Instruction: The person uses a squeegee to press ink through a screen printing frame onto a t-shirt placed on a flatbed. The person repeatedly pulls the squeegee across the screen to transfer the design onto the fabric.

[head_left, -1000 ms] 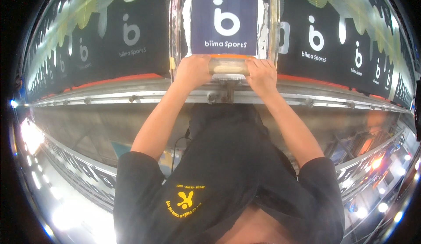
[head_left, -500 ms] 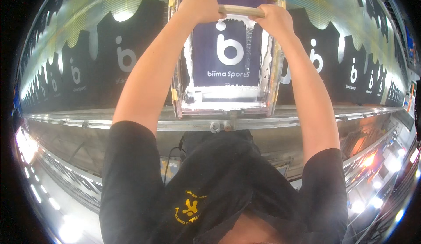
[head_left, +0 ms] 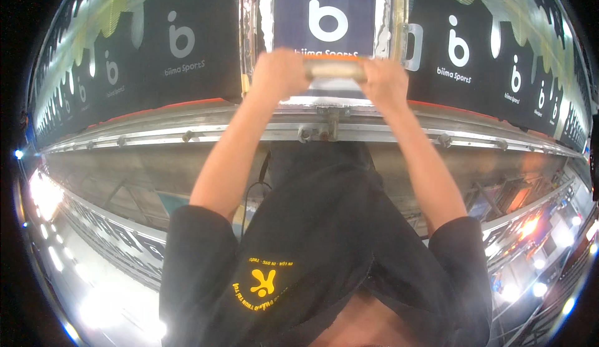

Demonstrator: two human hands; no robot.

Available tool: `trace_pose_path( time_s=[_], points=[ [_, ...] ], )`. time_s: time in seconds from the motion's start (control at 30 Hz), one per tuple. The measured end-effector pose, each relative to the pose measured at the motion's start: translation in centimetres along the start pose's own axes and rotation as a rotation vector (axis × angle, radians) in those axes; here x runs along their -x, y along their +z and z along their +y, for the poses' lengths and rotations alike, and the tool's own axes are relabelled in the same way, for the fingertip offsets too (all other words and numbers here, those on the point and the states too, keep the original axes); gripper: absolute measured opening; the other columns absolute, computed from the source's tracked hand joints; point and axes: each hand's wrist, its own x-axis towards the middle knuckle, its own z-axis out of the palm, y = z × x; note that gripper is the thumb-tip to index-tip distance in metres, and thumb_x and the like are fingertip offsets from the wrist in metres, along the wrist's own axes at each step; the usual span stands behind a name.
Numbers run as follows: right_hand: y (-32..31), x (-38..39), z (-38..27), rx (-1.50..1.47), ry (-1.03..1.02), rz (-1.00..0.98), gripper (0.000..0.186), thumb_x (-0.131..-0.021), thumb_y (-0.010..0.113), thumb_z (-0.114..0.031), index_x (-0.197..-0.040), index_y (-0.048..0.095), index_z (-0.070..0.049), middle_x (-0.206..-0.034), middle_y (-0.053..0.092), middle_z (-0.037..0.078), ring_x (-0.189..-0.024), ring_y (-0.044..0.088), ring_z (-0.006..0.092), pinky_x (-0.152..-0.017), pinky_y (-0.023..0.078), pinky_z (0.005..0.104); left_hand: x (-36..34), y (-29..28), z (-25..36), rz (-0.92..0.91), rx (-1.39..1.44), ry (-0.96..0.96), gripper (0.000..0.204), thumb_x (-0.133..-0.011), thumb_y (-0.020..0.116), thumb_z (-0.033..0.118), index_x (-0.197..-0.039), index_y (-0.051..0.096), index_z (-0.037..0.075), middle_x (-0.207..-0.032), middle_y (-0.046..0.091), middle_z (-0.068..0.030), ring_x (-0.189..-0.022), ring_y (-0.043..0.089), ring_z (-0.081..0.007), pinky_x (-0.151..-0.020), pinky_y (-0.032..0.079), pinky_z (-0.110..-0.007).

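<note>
Both hands are closed on a wooden-handled squeegee [head_left: 335, 69], which lies crosswise in the upper centre of the frame, over the near end of a printing screen [head_left: 248, 41]. The left hand [head_left: 281, 75] wraps the handle's left end and the right hand [head_left: 385, 83] its right end, leaving a short stretch of pale wood bare between them. Both hands look slightly blurred.

Above the handle, the screen's dark navy window [head_left: 290, 10] shows a white rounded emblem [head_left: 328, 22] with lettering beneath, the lettering partly covered by the squeegee. Thick white ink [head_left: 267, 22] rims the window along its left and right sides.

Black fabric panels [head_left: 140, 53] bearing pale prints spread across the upper left and upper right — laid along a long desk [head_left: 156, 117]. A metal rail [head_left: 243, 136] with bolts crosses the frame just below the hands. Lower centre, the person wears a black shirt [head_left: 324, 234] with a yellow emblem on it — bright lights [head_left: 100, 303] glare at lower left.
</note>
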Motion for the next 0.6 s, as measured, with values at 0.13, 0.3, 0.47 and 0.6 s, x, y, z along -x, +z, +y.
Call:
trace_pose_path(
  time_s=[0.13,0.3,0.47,0.6],
  points=[
    [0.5,5.9,-1.9,-0.018,-0.031,0.040,0.040,-0.068,0.086,-0.015,-0.105,0.071,-0.009,-0.105,0.070,0.005,-0.101,0.066,0.0255,-0.090,0.050,0.0409,5.1,6.4,0.3,0.335,0.080,0.111,0.046,-0.076,0.081,0.028,-0.115,0.071,0.005,-0.106,0.076,-0.0156,-0.101,0.074,-0.0362,-0.087,0.060,-0.047],
    [-0.9,9.8,-3.3,-0.040,-0.061,-0.048,0.049,-0.068,0.085,-0.010,-0.114,0.070,-0.008,-0.117,0.067,0.005,-0.111,0.063,0.0264,-0.097,0.047,0.0407,9.2,10.8,1.2,0.535,0.081,0.223,0.054,-0.076,0.083,0.023,-0.123,0.065,0.002,-0.114,0.073,-0.0154,-0.109,0.071,-0.0379,-0.093,0.057,-0.049],
    [-5.4,8.5,-2.7,-0.168,-0.050,-0.172,0.037,-0.073,0.083,-0.013,-0.108,0.072,-0.010,-0.104,0.070,0.006,-0.103,0.066,0.0285,-0.093,0.049,0.0419,10.5,3.3,1.8,0.073,0.045,0.190,0.043,-0.082,0.080,0.036,-0.114,0.072,0.008,-0.104,0.075,-0.0141,-0.101,0.073,-0.0371,-0.088,0.057,-0.050],
    [-6.0,-0.8,0.9,-0.158,-0.034,-0.101,0.030,-0.077,0.080,-0.016,-0.105,0.075,-0.010,-0.098,0.073,0.007,-0.093,0.068,0.0318,-0.082,0.052,0.0468,1.3,-3.2,-0.4,0.135,-0.047,0.225,0.039,-0.093,0.071,0.053,-0.100,0.078,0.015,-0.094,0.077,-0.0118,-0.094,0.075,-0.0342,-0.081,0.058,-0.051]
  ],
)
